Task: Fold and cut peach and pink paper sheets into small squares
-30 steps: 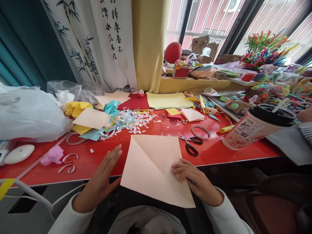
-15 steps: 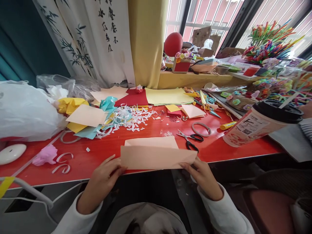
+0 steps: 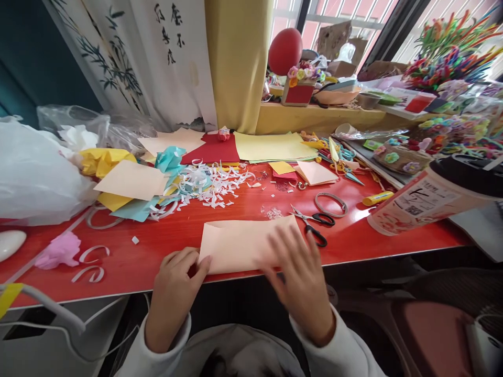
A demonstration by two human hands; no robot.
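A peach sheet of paper (image 3: pixel 236 243), folded over, lies at the front edge of the red table. My left hand (image 3: pixel 178 285) grips its left end, thumb on top and the other fingers curled beside it. Over the paper's right part, my right hand (image 3: pixel 298 277) is open with fingers spread, somewhat smeared by motion; whether it touches the paper I cannot tell. Black-handled scissors (image 3: pixel 314 222) lie partly open just beyond that hand, with a grey ring (image 3: pixel 331 204) behind them.
White paper shreds (image 3: pixel 212 183), coloured sheets (image 3: pixel 275 146) and a white plastic bag (image 3: pixel 39 178) cover the back and left. A lidded drink cup (image 3: pixel 420 204) leans in view at the right. Pink crumpled paper (image 3: pixel 58 250) lies front left.
The raised near flap of the paper has come down flat over the rest. My right hand has let go of the right end and moved left over the paper, fingers spreading.
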